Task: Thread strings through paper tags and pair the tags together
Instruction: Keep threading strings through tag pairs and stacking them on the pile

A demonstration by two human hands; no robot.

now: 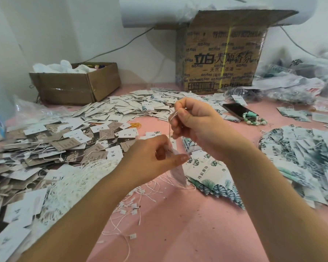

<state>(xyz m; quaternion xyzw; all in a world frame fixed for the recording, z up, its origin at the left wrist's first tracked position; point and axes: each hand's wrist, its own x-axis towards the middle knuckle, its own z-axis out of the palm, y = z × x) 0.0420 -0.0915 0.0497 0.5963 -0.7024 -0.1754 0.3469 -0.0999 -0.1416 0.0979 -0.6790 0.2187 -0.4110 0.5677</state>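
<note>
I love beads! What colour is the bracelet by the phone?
The bracelet is green and whitish, with a teal piece; the head view shows it.

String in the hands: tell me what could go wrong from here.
1. The right hand pinches the string by fingertips only; it may slip free of the tag that the left hand holds.
2. Loose strings lie close by; the held string could snag on them.

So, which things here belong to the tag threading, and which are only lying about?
For the job: left hand holding a tag; right hand pinching a string; loose strings; tag piles.
Lying about: phone; bead bracelet; small box; large box; plastic bags.
</note>
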